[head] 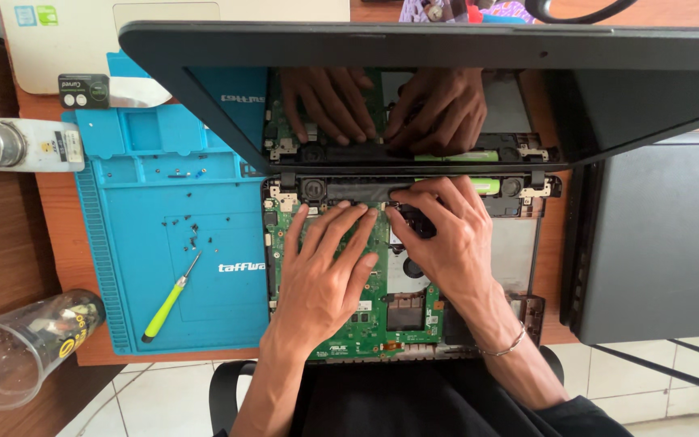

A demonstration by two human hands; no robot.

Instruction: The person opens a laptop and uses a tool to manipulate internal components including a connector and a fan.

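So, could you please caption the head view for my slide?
Both hands, left hand and right hand, press on an opened laptop's green circuit board beside a blue mat.

Green-handled screwdriver on blue mat; clear plastic cup nearby.

We see both hands from above, with the forearms coming up from the bottom edge. Our left hand lies palm down, the fingers spread and stretched forward, the tips pressing down. Our right hand is just beside it, also palm down, with the fingers more curved and turned a little toward the left hand. The two hands almost touch at the fingertips. The right wrist carries a thin bracelet. Both forearms are bare.
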